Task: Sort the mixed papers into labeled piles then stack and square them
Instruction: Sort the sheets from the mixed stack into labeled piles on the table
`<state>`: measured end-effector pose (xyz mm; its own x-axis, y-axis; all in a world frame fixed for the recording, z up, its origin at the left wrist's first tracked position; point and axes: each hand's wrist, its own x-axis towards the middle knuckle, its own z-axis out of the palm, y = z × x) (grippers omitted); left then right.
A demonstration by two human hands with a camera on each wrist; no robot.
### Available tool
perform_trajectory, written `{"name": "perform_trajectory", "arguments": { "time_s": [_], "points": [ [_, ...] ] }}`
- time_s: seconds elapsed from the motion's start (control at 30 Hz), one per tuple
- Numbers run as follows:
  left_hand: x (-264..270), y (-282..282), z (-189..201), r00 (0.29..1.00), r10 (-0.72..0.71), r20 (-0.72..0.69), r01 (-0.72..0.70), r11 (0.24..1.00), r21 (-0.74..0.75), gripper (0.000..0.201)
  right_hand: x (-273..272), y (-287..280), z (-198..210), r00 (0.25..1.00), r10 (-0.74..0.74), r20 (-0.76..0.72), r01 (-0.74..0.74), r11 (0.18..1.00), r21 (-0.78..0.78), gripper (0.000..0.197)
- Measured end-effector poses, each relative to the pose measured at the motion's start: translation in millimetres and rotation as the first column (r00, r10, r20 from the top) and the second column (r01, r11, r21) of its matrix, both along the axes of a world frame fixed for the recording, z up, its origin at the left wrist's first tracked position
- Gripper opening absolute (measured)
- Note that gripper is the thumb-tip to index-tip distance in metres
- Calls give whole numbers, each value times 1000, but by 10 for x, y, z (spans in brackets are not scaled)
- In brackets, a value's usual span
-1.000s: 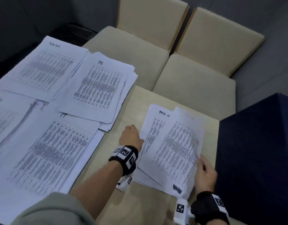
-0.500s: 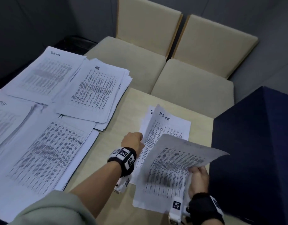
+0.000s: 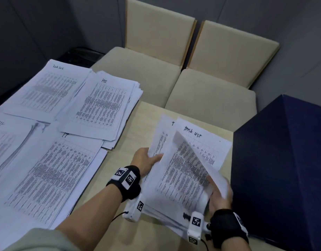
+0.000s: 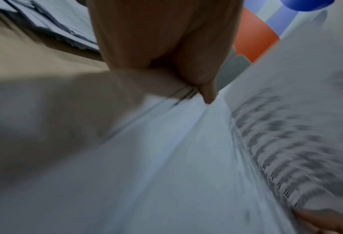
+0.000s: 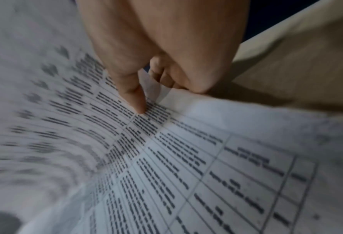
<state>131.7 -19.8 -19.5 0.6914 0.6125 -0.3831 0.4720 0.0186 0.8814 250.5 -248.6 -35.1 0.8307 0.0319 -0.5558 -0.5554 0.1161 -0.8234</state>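
The mixed stack (image 3: 203,144) lies at the table's right, topped by a sheet headed "Task list". Over it, my right hand (image 3: 218,195) pinches a printed sheet (image 3: 181,171) by its right edge, which curls upward. In the right wrist view the thumb (image 5: 135,101) presses on that sheet (image 5: 166,158) and the fingers curl beneath it. My left hand (image 3: 149,158) grips the left edge of the papers; the left wrist view shows its thumb (image 4: 205,93) pinching several sheet edges (image 4: 166,158). To the left lie the sorted piles: "Task list" (image 3: 47,87), "HR" (image 3: 105,105) and "IT" (image 3: 52,169).
Another pile (image 3: 3,142) runs off the far left. A tall dark blue box (image 3: 282,169) stands right beside my right hand. Two beige chairs (image 3: 210,91) sit past the table's far edge. Bare tabletop (image 3: 147,120) shows between the piles and the stack.
My right hand lifted the top sheet off the stack, swung it toward me, and now holds it curled over the stack. My left hand moved from beside the stack onto its left edge.
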Motion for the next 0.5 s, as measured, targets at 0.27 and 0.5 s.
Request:
{"name": "perform_trajectory", "arguments": {
  "time_s": [0.27, 0.5],
  "points": [
    [-69, 138, -55, 989, 107, -101, -114, 991, -63, 23, -10, -108, 142, 995, -50, -83, 47, 998, -36, 17],
    [-57, 142, 132, 978, 207, -12, -203, 945, -256, 15, 19, -44, 205, 977, -49, -208, 75, 990, 118, 20]
  ]
}}
